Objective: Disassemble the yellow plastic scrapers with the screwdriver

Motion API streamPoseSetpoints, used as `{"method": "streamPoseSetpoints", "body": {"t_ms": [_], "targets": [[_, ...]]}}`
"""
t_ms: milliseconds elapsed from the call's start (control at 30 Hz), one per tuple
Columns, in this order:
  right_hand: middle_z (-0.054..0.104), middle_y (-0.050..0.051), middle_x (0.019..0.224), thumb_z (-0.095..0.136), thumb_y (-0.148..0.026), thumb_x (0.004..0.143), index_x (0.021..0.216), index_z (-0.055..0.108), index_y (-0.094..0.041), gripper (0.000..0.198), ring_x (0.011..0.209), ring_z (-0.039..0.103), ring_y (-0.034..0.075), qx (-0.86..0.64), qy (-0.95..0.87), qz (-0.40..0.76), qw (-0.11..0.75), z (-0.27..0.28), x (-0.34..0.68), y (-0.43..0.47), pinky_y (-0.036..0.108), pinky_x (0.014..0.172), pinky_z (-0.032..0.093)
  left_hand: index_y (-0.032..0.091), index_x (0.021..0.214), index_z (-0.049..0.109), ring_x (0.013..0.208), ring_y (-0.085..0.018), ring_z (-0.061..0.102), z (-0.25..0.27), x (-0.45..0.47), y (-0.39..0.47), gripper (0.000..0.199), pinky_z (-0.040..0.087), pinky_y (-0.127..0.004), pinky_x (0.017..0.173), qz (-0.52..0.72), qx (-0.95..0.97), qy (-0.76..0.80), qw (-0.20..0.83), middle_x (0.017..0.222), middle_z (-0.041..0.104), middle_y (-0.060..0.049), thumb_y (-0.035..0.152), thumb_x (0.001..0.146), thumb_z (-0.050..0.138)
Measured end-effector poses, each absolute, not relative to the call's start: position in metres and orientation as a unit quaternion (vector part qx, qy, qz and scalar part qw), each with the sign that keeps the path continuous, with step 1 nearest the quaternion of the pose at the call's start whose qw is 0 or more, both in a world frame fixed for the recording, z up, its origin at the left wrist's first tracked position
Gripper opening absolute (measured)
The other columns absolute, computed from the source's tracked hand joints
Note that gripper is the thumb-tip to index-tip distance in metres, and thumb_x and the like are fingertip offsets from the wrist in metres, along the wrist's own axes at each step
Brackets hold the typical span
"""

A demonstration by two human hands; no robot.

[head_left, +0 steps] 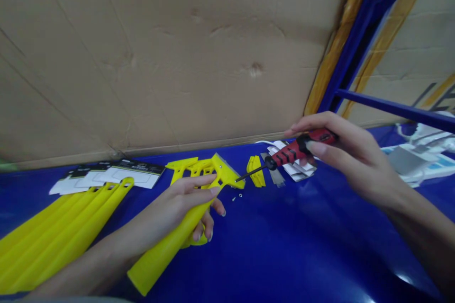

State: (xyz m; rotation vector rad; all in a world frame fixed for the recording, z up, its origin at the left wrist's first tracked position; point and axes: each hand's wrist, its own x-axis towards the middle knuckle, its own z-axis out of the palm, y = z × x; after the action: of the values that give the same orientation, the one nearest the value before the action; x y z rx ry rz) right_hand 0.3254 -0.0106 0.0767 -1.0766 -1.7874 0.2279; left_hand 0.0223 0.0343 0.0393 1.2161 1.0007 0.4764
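Note:
My left hand (pixel 192 199) grips a yellow plastic scraper (pixel 170 241) below its head, the handle slanting down toward me. A thin metal blade edge shows along the head's far side. In my right hand (pixel 344 151) is a red and black screwdriver (pixel 289 152), held by its handle. Its tip meets the near corner of the scraper's head, where a screw seems to sit. Two small loose screws or nuts (pixel 237 196) lie on the blue surface just below. More yellow scraper parts (pixel 192 166) rest behind my left hand, partly hidden by it.
Long yellow handles (pixel 67 232) lie side by side at left, before printed cards (pixel 117 173). Small yellow pieces (pixel 256 171), grey blades (pixel 276 176) and white papers (pixel 298 170) sit beyond the screwdriver. Cardboard (pixel 177 57) stands behind; a blue metal frame (pixel 355 38) rises at right, near plastic bags (pixel 426 151).

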Motion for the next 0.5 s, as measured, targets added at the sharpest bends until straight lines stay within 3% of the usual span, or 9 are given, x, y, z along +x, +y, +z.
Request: {"method": "streamPoseSetpoints", "body": {"t_ms": [67, 200, 333, 433, 500], "targets": [[0.073, 0.000, 0.085, 0.062, -0.033, 0.098, 0.099, 0.070, -0.025, 0.012, 0.064, 0.067, 0.016, -0.460, -0.730, 0.092, 0.497, 0.0763, 0.3251, -0.0098, 0.028, 0.053, 0.051, 0.013, 0.124, 0.057, 0.044, -0.014, 0.065, 0.0366, 0.0218, 0.0361, 0.051, 0.041, -0.019, 0.036, 0.218, 0.534, 0.450, 0.682, 0.080, 0.073, -0.004, 0.043, 0.086, 0.076], [0.076, 0.002, 0.109, 0.070, -0.023, 0.088, 0.112, 0.068, -0.026, 0.024, 0.100, 0.073, 0.021, -0.411, -0.745, 0.094, 0.518, 0.0774, 0.3253, -0.0077, 0.031, 0.080, 0.058, 0.015, 0.138, 0.050, 0.043, -0.014, 0.064, 0.0355, 0.0208, 0.0375, 0.065, 0.040, -0.019, 0.033, 0.222, 0.532, 0.457, 0.678, 0.077, 0.073, -0.003, 0.041, 0.085, 0.077], [0.074, 0.001, 0.083, 0.064, -0.035, 0.095, 0.096, 0.070, -0.024, 0.012, 0.073, 0.071, 0.019, -0.467, -0.705, 0.090, 0.526, 0.0780, 0.3258, -0.0064, 0.031, 0.062, 0.055, 0.015, 0.143, 0.045, 0.045, -0.014, 0.066, 0.0405, 0.0208, 0.0354, 0.065, 0.045, -0.019, 0.036, 0.219, 0.532, 0.461, 0.676, 0.081, 0.074, -0.003, 0.036, 0.089, 0.075], [0.077, 0.001, 0.099, 0.073, -0.029, 0.087, 0.107, 0.070, -0.027, 0.020, 0.088, 0.072, 0.021, -0.442, -0.711, 0.075, 0.542, 0.0768, 0.3273, -0.0059, 0.032, 0.073, 0.057, 0.015, 0.143, 0.045, 0.046, -0.014, 0.067, 0.0430, 0.0226, 0.0335, 0.062, 0.047, -0.019, 0.036, 0.218, 0.533, 0.458, 0.677, 0.081, 0.075, -0.003, 0.035, 0.091, 0.073], [0.077, 0.002, 0.104, 0.071, -0.030, 0.087, 0.109, 0.070, -0.028, 0.022, 0.085, 0.072, 0.021, -0.435, -0.709, 0.097, 0.547, 0.0761, 0.3283, -0.0056, 0.032, 0.068, 0.057, 0.014, 0.140, 0.048, 0.045, -0.015, 0.067, 0.0434, 0.0245, 0.0326, 0.059, 0.047, -0.019, 0.036, 0.218, 0.534, 0.453, 0.680, 0.079, 0.075, -0.003, 0.034, 0.090, 0.073]]}}
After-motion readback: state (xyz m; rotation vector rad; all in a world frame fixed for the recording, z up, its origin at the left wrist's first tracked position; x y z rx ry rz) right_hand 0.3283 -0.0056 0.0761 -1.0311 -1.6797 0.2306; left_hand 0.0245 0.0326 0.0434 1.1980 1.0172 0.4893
